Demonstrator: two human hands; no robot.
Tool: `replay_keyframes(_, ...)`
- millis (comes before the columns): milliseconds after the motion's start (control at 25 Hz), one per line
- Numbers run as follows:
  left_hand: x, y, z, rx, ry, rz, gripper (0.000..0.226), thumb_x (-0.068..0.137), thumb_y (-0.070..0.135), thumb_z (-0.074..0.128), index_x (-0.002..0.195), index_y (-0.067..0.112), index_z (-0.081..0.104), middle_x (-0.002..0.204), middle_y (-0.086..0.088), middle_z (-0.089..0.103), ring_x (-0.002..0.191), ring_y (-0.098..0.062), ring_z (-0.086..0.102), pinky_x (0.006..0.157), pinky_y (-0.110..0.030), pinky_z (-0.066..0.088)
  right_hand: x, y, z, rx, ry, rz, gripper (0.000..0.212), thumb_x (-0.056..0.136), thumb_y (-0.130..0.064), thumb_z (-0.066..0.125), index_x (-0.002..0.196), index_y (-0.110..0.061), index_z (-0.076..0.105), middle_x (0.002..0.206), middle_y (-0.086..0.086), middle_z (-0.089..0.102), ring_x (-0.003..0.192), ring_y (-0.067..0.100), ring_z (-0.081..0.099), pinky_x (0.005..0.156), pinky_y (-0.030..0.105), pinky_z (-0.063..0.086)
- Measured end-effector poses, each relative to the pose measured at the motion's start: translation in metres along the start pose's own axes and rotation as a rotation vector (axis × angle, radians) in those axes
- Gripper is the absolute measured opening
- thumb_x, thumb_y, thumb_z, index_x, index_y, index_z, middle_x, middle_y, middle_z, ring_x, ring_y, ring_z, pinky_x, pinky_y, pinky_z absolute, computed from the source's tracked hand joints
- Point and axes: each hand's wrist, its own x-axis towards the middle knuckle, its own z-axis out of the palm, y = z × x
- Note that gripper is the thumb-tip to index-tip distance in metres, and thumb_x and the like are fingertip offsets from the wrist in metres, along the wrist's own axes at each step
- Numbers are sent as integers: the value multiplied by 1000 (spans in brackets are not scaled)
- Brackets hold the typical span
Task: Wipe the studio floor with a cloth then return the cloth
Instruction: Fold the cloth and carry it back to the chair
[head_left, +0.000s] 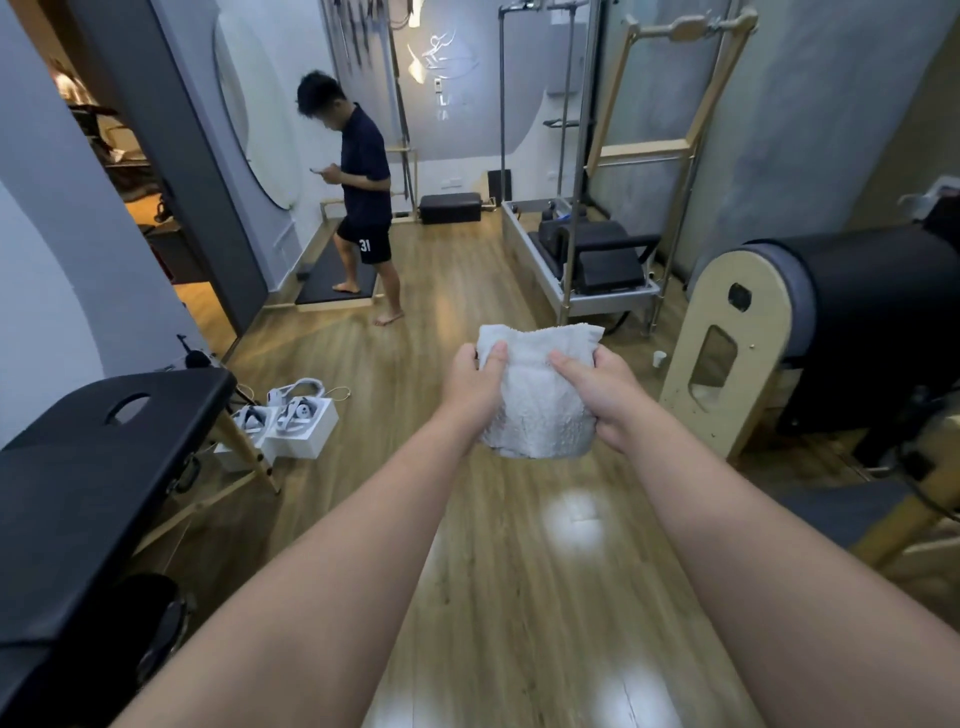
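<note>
Above wood floor (519, 597), hands grip white cloth (537, 400), fingers hidden behind

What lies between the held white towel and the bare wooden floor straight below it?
Nothing visible does. Left hand and right hand hold the white terry cloth over bare wood-plank floor; white boxes sit off leftward.

white folded cloth (537, 395), held above floor (519, 597)

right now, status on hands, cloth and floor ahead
Both hands, left and right, grip white cloth, held above floor. Wiping not begun. Person standing ahead left, white boxes on floor.
</note>
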Motion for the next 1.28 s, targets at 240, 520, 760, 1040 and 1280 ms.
replay_keyframes(240,-37,43,-6,-41,37,58,35,106,39,52,81,17,43,78,4,50,67,-12,47,56,-24,37,-35,-44,-4,-55,-1,-73,9,100,-16,69,109,-15,70,104,5,80,88,19,79,70,32,63)
replay_keyframes(520,-67,105,-2,-77,106,84,33,103,41,50,110,10,60,111,-12,70,103,-31,68,92,-51,55,-56,-100,-12,-54,-74,-164,15,100,-19,71,114,-14,69,104,5,80,90,21,79,68,33,61)
replay_keyframes(760,-105,162,-1,-35,171,239,34,106,39,51,110,6,60,107,-12,69,100,-30,67,85,-47,55,-86,-147,-27,-32,-120,-265,22,96,-24,76,116,-17,69,107,4,80,95,22,78,80,42,63)
replay_keyframes(1040,-139,180,10,-27,164,283,32,105,45,50,106,15,62,102,-3,70,95,-22,67,83,-43,55,-124,-164,-45,-29,-92,-319,13,98,-22,73,109,-16,68,103,4,80,91,20,78,75,37,63)
replay_keyframes(1280,-146,182,56,-81,-28,286,25,108,41,50,106,19,61,106,-5,70,97,-24,69,84,-43,56,-144,-161,-93,-61,82,-326,14,100,-22,71,112,-14,68,110,8,79,97,24,77,80,41,63)
